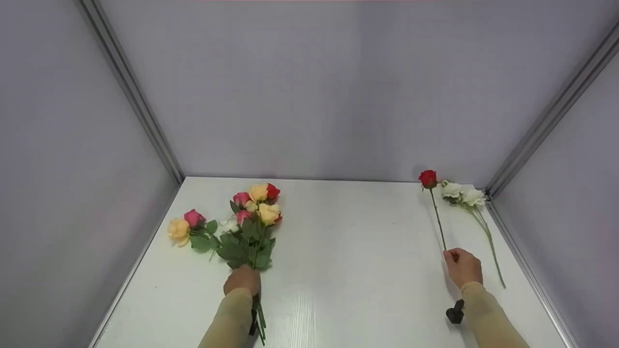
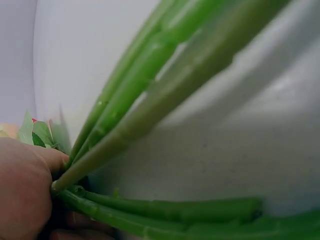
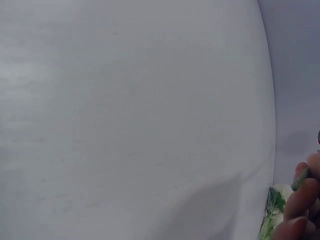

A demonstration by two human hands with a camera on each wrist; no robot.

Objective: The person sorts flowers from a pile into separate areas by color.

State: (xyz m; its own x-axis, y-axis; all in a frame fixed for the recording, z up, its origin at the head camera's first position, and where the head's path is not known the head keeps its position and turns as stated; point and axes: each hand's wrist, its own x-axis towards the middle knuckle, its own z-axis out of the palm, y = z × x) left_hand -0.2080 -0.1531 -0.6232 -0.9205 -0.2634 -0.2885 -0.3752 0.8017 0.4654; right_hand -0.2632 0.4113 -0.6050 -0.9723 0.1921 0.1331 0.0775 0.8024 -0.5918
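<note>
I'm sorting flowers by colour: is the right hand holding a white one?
No, the right hand pinches the red rose by its stem.

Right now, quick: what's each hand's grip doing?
Left grip: closed, holding a bunch of flowers.
Right grip: closed, holding a single red rose.

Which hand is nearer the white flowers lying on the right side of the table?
Right. The right hand pinches the red rose by its stem, close beside the white flowers. The left hand grips the bouquet, well across the table.
</note>
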